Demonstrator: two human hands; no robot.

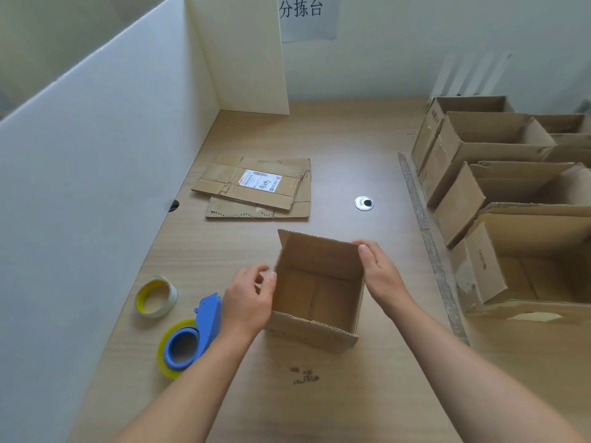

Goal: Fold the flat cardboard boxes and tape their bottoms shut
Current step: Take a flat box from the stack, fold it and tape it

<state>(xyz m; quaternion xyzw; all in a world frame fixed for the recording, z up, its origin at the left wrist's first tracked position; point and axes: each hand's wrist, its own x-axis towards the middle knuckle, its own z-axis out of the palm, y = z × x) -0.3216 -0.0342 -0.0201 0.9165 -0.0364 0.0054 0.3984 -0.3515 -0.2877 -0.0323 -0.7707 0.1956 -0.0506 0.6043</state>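
Your open box stands mid-worktop. Your right grip holds its right wall. Your left grip curls at its left wall; I cannot tell if it pinches. At 12 o'clock, a sign reads "分拣台".

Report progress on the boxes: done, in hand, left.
Done: several erected boxes stand along the right. In hand: one open box, upright, bottom flaps folded shut; right hand grips its right wall, left hand at its left wall; taping cannot be seen. Left: a few flat boxes beyond it; the tape dispenser lies untouched.
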